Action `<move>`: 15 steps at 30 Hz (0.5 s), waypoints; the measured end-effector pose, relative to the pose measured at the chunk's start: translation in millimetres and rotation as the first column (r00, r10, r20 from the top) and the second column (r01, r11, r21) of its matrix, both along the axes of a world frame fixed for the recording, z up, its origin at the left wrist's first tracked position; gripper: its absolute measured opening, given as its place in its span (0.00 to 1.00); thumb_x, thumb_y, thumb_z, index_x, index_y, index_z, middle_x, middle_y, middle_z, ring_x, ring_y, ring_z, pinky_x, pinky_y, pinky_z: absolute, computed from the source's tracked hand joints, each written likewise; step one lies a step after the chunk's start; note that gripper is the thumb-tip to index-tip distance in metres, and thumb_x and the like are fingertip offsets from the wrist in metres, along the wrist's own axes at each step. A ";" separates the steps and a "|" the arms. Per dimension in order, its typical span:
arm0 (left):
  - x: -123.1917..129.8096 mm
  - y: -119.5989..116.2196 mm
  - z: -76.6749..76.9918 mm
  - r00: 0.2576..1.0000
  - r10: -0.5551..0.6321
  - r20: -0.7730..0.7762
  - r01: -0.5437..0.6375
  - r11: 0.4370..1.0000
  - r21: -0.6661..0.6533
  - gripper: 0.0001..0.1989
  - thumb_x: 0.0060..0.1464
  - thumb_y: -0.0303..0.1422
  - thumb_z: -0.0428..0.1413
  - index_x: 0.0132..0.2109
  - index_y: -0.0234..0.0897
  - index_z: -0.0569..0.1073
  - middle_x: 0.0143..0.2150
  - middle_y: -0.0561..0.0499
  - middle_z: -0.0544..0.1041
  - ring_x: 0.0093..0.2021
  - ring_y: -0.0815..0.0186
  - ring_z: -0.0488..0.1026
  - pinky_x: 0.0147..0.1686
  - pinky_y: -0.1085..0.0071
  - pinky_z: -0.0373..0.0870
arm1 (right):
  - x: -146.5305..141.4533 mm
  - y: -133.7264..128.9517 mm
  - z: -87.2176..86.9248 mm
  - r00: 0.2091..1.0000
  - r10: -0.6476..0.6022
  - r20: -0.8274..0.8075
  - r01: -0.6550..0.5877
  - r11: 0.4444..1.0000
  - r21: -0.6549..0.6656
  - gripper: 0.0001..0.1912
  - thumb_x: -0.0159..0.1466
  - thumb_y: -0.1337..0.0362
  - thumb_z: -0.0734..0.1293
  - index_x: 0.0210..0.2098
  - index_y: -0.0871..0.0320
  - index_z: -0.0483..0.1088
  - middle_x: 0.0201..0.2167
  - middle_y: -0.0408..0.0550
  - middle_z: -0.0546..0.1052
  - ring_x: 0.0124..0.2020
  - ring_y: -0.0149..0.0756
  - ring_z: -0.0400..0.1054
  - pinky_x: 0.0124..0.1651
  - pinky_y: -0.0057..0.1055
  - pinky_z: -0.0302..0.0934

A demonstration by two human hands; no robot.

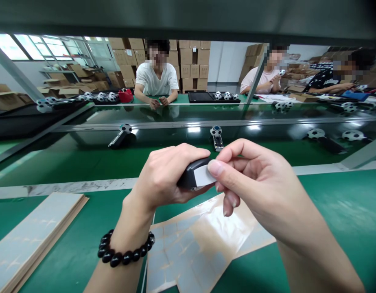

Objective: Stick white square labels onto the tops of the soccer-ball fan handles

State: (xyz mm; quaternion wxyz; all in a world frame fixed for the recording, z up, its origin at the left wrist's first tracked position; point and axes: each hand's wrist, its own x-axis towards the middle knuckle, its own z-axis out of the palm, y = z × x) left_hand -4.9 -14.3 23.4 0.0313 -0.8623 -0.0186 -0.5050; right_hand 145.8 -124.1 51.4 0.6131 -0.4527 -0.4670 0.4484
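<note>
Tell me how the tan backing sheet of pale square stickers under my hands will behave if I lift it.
The tan backing sheet will probably flop: it looks thin and lies creased. It should feel light. It may slide on the smooth green bench mat.

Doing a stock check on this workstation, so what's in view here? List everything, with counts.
black handle: one, black, gripped in the left hand
white pad: one, white, on the handle's end, pinched by the right hand
pad sheet: one, tan with pale pads, on the bench below the hands
sheet stack: one stack, tan and pale, at the bench's left
green bench: one, green, under the sheets
football-topped handles: four, black and white, on the green surface ahead
black tray: one, black, on the far bench
cartons: many, brown, stacked behind
co-workers: three, across the far bench
bead bracelet: one, black, on the left wrist
left hand, right hand: two, bare, above the pad sheet
</note>
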 end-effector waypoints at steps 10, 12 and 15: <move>0.4 -0.6 -0.2 1.000 0.000 0.017 0.001 1.000 -0.016 0.13 0.59 0.37 0.63 0.49 0.37 0.73 0.38 0.47 0.83 0.33 0.63 0.81 0.32 0.71 0.78 | -0.8 -1.4 1.7 0.998 -0.023 0.052 0.022 1.000 0.017 0.10 0.59 0.62 0.78 0.28 0.53 0.73 0.20 0.37 0.74 0.15 0.27 0.68 0.16 0.23 0.67; -0.5 0.0 -0.3 1.000 -0.006 0.026 0.007 1.000 -0.027 0.13 0.59 0.36 0.63 0.49 0.37 0.74 0.37 0.47 0.83 0.33 0.62 0.81 0.32 0.70 0.78 | -0.6 -2.9 2.4 0.997 -0.012 0.073 0.009 0.999 0.032 0.09 0.62 0.60 0.76 0.29 0.53 0.74 0.21 0.38 0.76 0.16 0.28 0.69 0.18 0.25 0.68; -2.4 1.9 -0.8 1.000 -0.020 0.023 0.021 0.999 -0.049 0.14 0.58 0.36 0.64 0.49 0.37 0.74 0.38 0.46 0.83 0.34 0.62 0.81 0.33 0.70 0.79 | 1.7 -5.0 2.0 0.980 -0.053 0.190 0.038 0.996 0.080 0.08 0.67 0.59 0.70 0.33 0.52 0.75 0.25 0.40 0.77 0.17 0.28 0.70 0.21 0.26 0.68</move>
